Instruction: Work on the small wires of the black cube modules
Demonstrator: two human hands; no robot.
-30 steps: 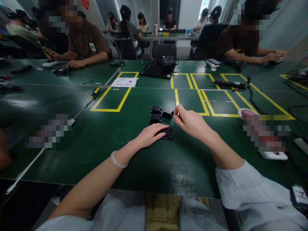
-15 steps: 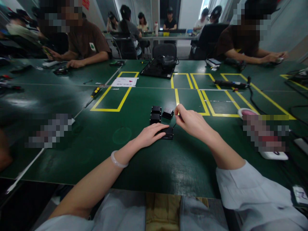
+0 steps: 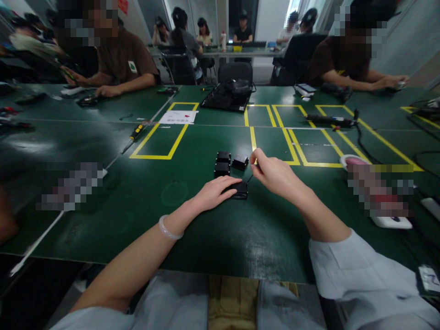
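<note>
Just in front of me on the green table lies a small black block (image 3: 242,189). My left hand (image 3: 220,190) holds it down, fingers stretched along its far side and thumb on the near part, covering its left end. My right hand (image 3: 271,173) is closed around a thin dark-shafted tool (image 3: 250,178). The shaft slants down to the block's right end; its handle is hidden in my fingers. Beyond my left hand stand two similar black blocks (image 3: 222,163) in a line, and another black block (image 3: 240,161) sits tilted to their right.
Yellow tape rectangles (image 3: 171,157) mark the green table (image 3: 206,238). A yellow-black screwdriver (image 3: 137,131) lies left, a corded black tool (image 3: 328,120) right. A white paper (image 3: 178,117) and black tray (image 3: 220,103) are farther back. Co-workers (image 3: 127,59) sit opposite.
Almost nothing differs. Both hands keep their places at the black block, with the tool's shaft still against its right end.
</note>
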